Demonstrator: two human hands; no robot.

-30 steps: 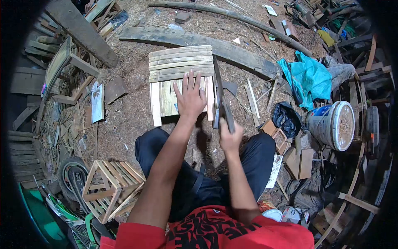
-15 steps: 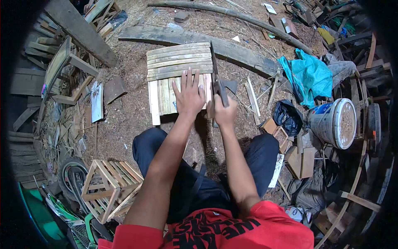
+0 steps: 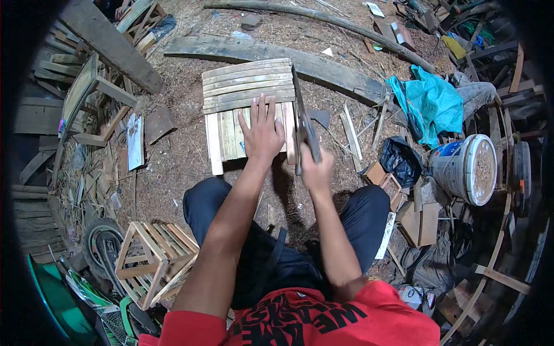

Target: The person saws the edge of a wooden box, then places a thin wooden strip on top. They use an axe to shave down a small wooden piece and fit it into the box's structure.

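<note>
- Two bare hands work over a slatted wooden panel (image 3: 242, 86) that lies flat on the sawdust-covered ground (image 3: 179, 161), just ahead of the seated person's knees.
- Left hand (image 3: 261, 135) lies open, palm down and fingers spread, pressing on the near half of the panel.
- Right hand (image 3: 316, 170) is closed in a fist around the handle of a long dark machete (image 3: 298, 106).
- Its blade points away from the person and runs along the panel's right edge; whether it touches the wood cannot be told.
- Beyond the panel, a long curved plank (image 3: 277, 57) lies across the ground.
- To the right, well apart, sit a black bag (image 3: 398, 161), a teal tarp (image 3: 430, 106) and a white bucket (image 3: 467, 170) tipped on its side, filled with sawdust.
- At lower left, near the person's left leg, stands an open wooden crate (image 3: 153, 262) made of thin slats.
- Loose offcuts and boards litter the ground all around.
</note>
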